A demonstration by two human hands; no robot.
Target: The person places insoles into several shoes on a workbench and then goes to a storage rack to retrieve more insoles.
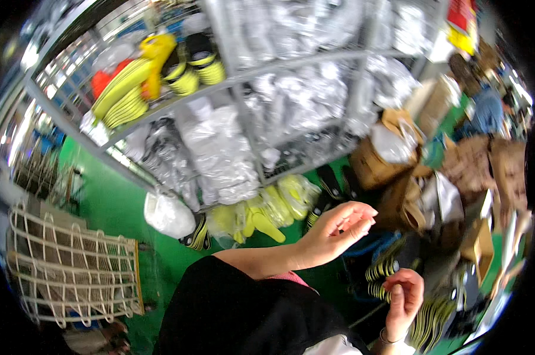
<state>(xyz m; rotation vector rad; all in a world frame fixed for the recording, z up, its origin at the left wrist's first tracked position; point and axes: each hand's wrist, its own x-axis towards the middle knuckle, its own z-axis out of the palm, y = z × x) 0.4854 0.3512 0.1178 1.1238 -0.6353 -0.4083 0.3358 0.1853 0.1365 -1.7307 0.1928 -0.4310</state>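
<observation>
1. Well, the left hand (337, 231) is on the near side of the grey rack (220, 35), its grip loosely curled, thumb and fingers a little apart
2. The right hand (406, 299) sits farther from the rack and more to its right; I cannot tell whether its grip is clamped on anything
3. Black-and-yellow striped pieces (430, 324) lie beside the right hand, off the rack's near right side
4. Yellow-green pieces (264, 223), partly in clear plastic, lie along the rack's lower edge
</observation>
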